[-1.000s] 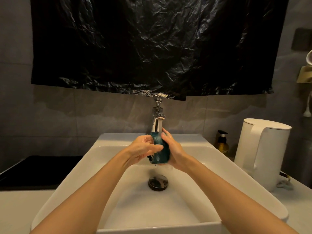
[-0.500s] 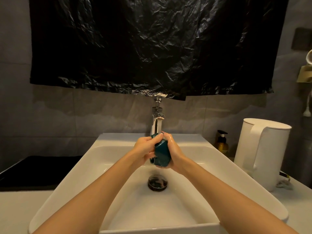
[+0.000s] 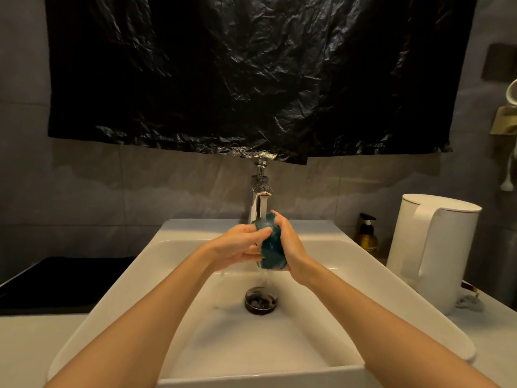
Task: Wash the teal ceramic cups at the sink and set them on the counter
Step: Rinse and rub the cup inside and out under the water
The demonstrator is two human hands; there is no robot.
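cup (image 3: 272, 249): teal, the only one in view; held over the sink basin, right under the tap spout, clear of the basin floor. Which way its mouth faces: cannot tell.
right hand (image 3: 292, 247): wrapped round the cup's right side, fingers curled over its top edge; carries the weight.
left hand (image 3: 240, 245): on the cup's left side, fingers curled across its front face. Looks like rubbing by hand; no sponge seen.
water (image 3: 263, 278): running; a thin stream drops from under the cup to the drain (image 3: 260, 300).
tap (image 3: 260, 203): chrome, at the back of the sink, just behind the cup.
sink (image 3: 179, 242): white, rectangular, wet floor; no other cup in it.
counter (image 3: 28, 345): pale, on both sides of the sink; no teal cup on the parts in view.
right of sink: white kettle (image 3: 430, 247); amber soap bottle (image 3: 367, 236) beside it, near the wall.
left of sink: black flat surface (image 3: 56, 281).
wall: black plastic sheet (image 3: 251, 79) hangs above the tap.
progress: judged mid-wash on this cup. Left: finish the rinse, set it on the counter. Other cups, washed or waiting, are not visible, so the count is unknown.
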